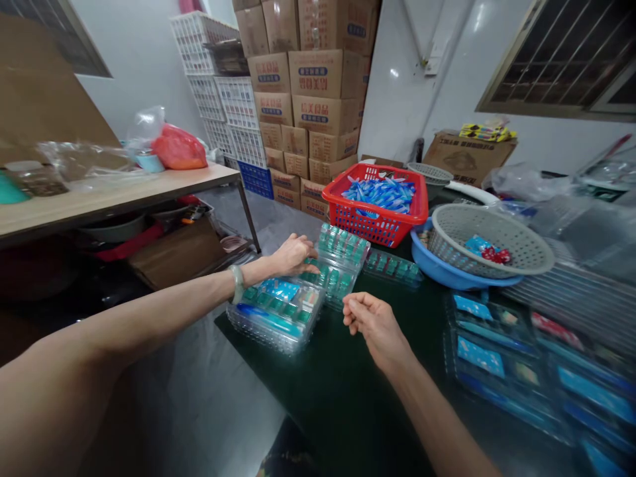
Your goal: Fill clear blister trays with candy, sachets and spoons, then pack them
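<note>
My left hand (293,255), with a pale bangle on its wrist, reaches over an open clear tray (342,255) of green pieces, its fingers bent at the tray's left side. Whether it grips the tray is hidden. Below that wrist lies a stack of clear packs (275,308) with green pieces, a blue packet and a blue stick. My right hand (372,321) hovers over the dark green table (348,377), right of the open tray, fingers curled with thumb against the index finger. Anything in that pinch is too small to make out.
A red basket (377,205) of blue items stands behind the trays. To its right, a grey colander (489,242) sits in a blue basin (447,268). Filled clear packs (501,361) cover the right side. A wooden table (199,180) and stacked cartons (322,79) stand farther back.
</note>
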`<act>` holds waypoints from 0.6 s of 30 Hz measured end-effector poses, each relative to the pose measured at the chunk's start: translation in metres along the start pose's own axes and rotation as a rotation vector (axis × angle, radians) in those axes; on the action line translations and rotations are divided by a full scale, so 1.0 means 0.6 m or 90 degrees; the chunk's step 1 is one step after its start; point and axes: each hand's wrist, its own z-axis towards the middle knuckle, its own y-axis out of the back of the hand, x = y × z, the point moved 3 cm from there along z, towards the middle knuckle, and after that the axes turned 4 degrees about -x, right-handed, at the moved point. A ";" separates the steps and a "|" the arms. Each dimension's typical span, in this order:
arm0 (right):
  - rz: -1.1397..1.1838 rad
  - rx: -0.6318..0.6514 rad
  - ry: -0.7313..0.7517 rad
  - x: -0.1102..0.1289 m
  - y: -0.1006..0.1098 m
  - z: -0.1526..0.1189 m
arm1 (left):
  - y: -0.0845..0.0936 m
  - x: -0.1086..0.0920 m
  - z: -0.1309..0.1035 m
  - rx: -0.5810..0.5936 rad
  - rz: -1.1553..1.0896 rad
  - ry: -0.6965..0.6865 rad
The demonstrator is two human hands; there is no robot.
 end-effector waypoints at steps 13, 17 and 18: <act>-0.063 -0.093 0.019 -0.032 0.070 0.043 | 0.005 -0.008 0.002 0.037 -0.019 -0.102; -0.109 -0.086 0.042 -0.041 0.073 0.040 | 0.012 -0.010 0.005 0.064 -0.061 -0.140; -0.150 -0.092 0.059 -0.043 0.076 0.040 | 0.011 -0.007 0.007 0.061 -0.076 -0.141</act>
